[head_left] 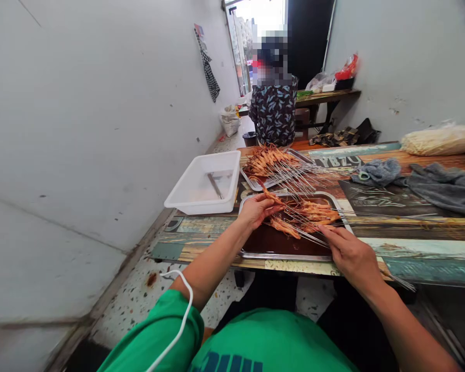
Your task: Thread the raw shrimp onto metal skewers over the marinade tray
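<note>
My left hand is closed, its fingers pinching a long reddish-brown piece of skewered meat that points up and away to the left. My right hand is closed round the thin metal skewers at the right side of the metal tray. Both hands are over this tray, which holds dark brown sauce. More skewered meat lies there between my hands, wet with sauce. Exactly which skewers my right fingers grip is partly hidden.
Behind, a second metal tray bears a heap of skewered meat. A white plastic tub with a metal tool stands left. Grey cloths and a bagged pale bundle lie right. A person sits beyond the table.
</note>
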Available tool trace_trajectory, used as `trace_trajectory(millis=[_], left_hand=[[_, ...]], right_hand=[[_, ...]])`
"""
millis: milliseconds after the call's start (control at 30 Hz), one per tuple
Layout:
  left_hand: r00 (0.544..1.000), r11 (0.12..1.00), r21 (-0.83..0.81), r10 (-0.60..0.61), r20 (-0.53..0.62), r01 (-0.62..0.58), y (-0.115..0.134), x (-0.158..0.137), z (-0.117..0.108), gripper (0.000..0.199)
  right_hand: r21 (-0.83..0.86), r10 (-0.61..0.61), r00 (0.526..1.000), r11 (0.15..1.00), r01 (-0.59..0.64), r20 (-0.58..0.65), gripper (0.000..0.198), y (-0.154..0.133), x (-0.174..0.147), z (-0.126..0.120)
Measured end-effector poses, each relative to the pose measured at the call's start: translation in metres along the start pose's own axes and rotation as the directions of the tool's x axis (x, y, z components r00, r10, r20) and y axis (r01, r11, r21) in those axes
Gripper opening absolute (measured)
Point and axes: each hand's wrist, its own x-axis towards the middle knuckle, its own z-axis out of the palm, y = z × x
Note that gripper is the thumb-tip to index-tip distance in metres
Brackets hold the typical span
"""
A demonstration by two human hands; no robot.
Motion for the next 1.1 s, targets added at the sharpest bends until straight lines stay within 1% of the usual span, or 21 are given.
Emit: trace_trajectory(millis=[133, 300, 433, 833, 967, 1100], left_hand=[[0.999, 1.000, 0.014, 0.027, 0.030, -0.027, -0.002, 0.001, -0.002, 0.012], [0.993, 0.999, 0.025, 0.031, 0.115, -0.034, -0.006, 0.005, -0.008, 0.012], [0.990, 0.997, 0.021, 0.065, 0.127, -0.068, -0.007, 0.006, -0.009, 0.015], [0.982, 0.989, 0.060, 0.123, 0.143, -0.133, -0.011, 0.005, -0.008, 0.026], [0.978, 0.985, 0.078, 0.139, 0.158, -0.153, -0.013, 0.007, -0.009, 0.028], [0.979, 0.985, 0.093, 0.132, 0.154, -0.147, -0.015, 0.008, -0.009, 0.028]], right_hand=[[0.009, 0.000, 1.000, 1.000, 0.000, 0.002, 0.039, 0.000, 0.001, 0.000], [0.007, -0.010, 1.000, 1.000, 0.010, 0.016, 0.039, -0.001, 0.002, -0.001], [0.009, -0.017, 1.000, 1.000, 0.017, 0.013, 0.037, -0.001, 0.001, -0.001], [-0.024, -0.026, 0.999, 0.999, 0.027, 0.030, 0.041, 0.001, 0.001, -0.001], [-0.033, -0.035, 0.999, 0.999, 0.035, 0.005, 0.039, 0.000, 0.002, -0.002], [-0.029, -0.051, 0.998, 0.998, 0.050, -0.026, 0.037, -0.001, 0.003, -0.002]])
